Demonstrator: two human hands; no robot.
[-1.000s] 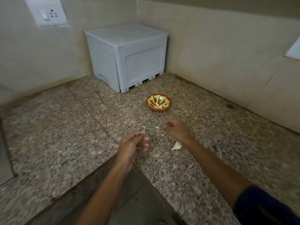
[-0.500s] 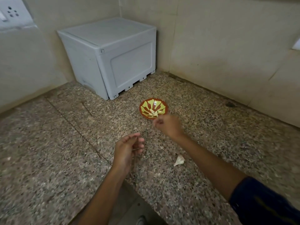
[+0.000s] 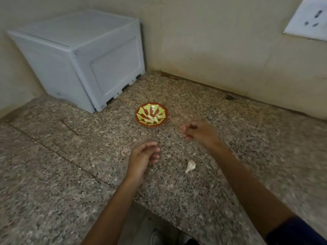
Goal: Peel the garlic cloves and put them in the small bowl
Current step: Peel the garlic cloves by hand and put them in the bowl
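Lying between two hands, one garlic piece (image 3: 190, 165); one bowl (image 3: 139, 119) beyond.

Grey box (image 3: 85, 62), wall socket (image 3: 308, 19)

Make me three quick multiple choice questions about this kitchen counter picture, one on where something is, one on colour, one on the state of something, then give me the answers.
1. Where does the white garlic piece lie?
A. in the bowl
B. on the counter between the forearms
C. on the grey box

2. The small bowl is patterned in:
A. red-brown and yellow-green
B. blue and white
C. plain black

3. The bowl is:
A. overturned
B. upright, holding pale peeled cloves
C. stacked on the box

Answers: 1 B, it rests on the speckled counter; 2 A, wedge stripes show; 3 B, cloves lie inside.
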